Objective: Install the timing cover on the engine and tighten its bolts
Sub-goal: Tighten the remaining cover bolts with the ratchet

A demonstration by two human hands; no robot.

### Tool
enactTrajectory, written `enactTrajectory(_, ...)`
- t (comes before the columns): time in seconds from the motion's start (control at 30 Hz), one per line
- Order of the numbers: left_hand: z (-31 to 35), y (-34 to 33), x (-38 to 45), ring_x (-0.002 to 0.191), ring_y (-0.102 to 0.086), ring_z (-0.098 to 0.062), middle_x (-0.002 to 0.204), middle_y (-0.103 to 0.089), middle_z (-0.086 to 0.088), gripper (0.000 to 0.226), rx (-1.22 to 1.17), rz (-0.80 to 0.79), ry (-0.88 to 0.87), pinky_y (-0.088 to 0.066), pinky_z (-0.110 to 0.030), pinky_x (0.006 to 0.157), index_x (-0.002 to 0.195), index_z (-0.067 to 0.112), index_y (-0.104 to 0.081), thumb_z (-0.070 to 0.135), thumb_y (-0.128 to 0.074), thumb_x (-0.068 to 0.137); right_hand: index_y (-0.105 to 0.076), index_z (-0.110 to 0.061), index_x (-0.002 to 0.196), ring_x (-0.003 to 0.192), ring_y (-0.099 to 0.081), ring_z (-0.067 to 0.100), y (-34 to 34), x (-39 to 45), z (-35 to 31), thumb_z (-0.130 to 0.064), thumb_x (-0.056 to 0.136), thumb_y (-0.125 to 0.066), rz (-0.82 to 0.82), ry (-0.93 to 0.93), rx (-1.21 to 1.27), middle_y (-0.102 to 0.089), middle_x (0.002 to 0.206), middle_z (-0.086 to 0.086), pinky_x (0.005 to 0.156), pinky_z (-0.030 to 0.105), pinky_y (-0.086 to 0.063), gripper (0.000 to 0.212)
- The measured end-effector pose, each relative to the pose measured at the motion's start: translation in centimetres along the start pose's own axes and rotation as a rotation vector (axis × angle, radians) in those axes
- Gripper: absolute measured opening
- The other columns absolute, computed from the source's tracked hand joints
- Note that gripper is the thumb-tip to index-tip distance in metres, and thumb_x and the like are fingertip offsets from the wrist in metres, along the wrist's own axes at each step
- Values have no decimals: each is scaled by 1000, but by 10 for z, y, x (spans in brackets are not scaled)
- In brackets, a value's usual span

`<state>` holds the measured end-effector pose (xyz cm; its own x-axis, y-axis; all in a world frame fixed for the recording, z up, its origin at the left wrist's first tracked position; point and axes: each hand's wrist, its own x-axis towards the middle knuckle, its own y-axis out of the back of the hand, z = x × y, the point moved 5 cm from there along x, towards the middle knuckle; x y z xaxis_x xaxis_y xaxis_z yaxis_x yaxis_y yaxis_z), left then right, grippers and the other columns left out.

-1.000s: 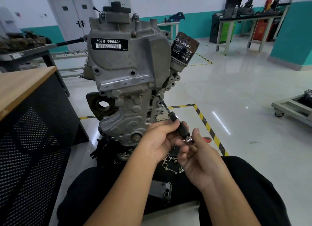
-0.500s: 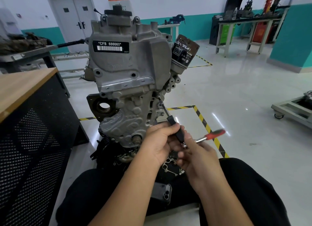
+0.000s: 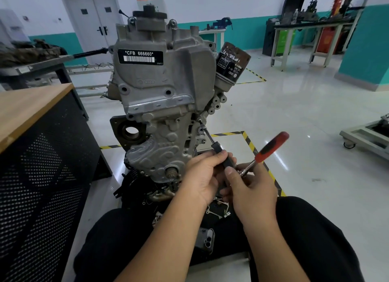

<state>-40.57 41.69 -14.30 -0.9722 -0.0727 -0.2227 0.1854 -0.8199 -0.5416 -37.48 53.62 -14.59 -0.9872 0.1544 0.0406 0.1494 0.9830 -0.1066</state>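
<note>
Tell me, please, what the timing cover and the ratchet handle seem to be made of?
Timing cover: apparently cast aluminium, going by its dull grey, slightly grainy surface with moulded ribs and bosses. Ratchet handle: probably a rubber or plastic grip, matte red and black, on a shiny chromed steel shank.

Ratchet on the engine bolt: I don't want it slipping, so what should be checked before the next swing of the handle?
1. Extension bar tip at the bolt on the right edge of the timing cover: ok, it reaches the bolt.
2. Socket fully seated on the bolt head: cannot tell, too small to see.
3. Left hand steadying the bar's black grip: ok.
4. Right hand on the ratchet: not ok, it grips near the head, not the red handle.
5. Room for the handle to swing: ok, only open floor to its right.
6. Bolt tight: cannot tell.
</note>
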Motion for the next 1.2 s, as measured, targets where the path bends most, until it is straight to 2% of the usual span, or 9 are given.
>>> enactTrajectory(0.17,4,3,0,58,-69,-21,98,-66,-26,31,-56,40,-27,-52,-25,45,118,-14,-63,2,-66,92,-69,-4,97,40,-55,9,-10,-4,7,-27,98,-68,-154,-602,751,-67,67,17,38,20,-46,23)
enactTrajectory(0.33,2,0,1,66,-70,-24,93,-68,-23,24,-86,59,-36,-58,-28,55,113,-10,-65,-2,-66,91,-61,-15,93,50,-70,24,7,4,-6,-18,92,-75,5,-15,-75,-72,66,8,49,36,-58,15)
enactTrajectory(0.53,7,4,2,68,-74,-26,92,-74,-21,17,-55,28,-28,-56,-27,51,106,-8,-70,0,-66,91,-70,-2,88,37,-53,6,-12,-6,5,-23,85,-74,-118,-765,991,-62,71,16,35,16,-45,21)
enactTrajectory(0.6,8,4,2,71,-75,-26,91,-74,-21,15,-45,20,-36,-59,-29,57,105,-9,-70,-2,-64,92,-73,-6,77,40,-56,9,-8,-4,3,-22,89,-73,-138,-609,779,-64,63,14,38,19,-48,20)
enactTrajectory(0.7,9,6,3,71,-74,-26,88,-74,-21,10,-24,44,-63,-60,-30,61,98,-8,-72,-5,-66,90,-67,-9,87,50,-69,21,6,1,-10,-18,93,-74,-45,-101,13,-71,62,7,50,37,-60,14)
enactTrajectory(0.77,10,6,2,70,-74,-26,90,-73,-22,12,-29,50,-62,-60,-30,59,101,-10,-71,-5,-67,90,-64,-11,86,52,-71,23,8,2,-11,-18,91,-77,12,41,-123,-72,62,5,52,38,-61,15)
enactTrajectory(0.97,11,3,0,67,-73,-25,90,-75,-19,16,45,-20,-20,-56,-27,50,104,-9,-70,2,-64,94,-70,0,91,37,-54,7,-16,-8,5,-15,84,-74,-125,-781,1036,-62,66,11,35,16,-45,17)
enactTrajectory(1.13,7,5,2,73,-73,-28,92,-70,-25,20,30,28,-44,-61,-32,61,108,-16,-66,-2,-64,94,-64,-15,84,53,-70,21,3,3,0,-15,89,-77,25,1,-94,-71,63,6,53,37,-59,14)
enactTrajectory(1.2,6,3,1,71,-73,-27,95,-69,-25,27,16,24,-35,-59,-31,56,113,-18,-63,1,-64,95,-61,-18,80,55,-71,23,4,6,2,-16,87,-78,66,124,-217,-70,63,5,57,40,-61,19)
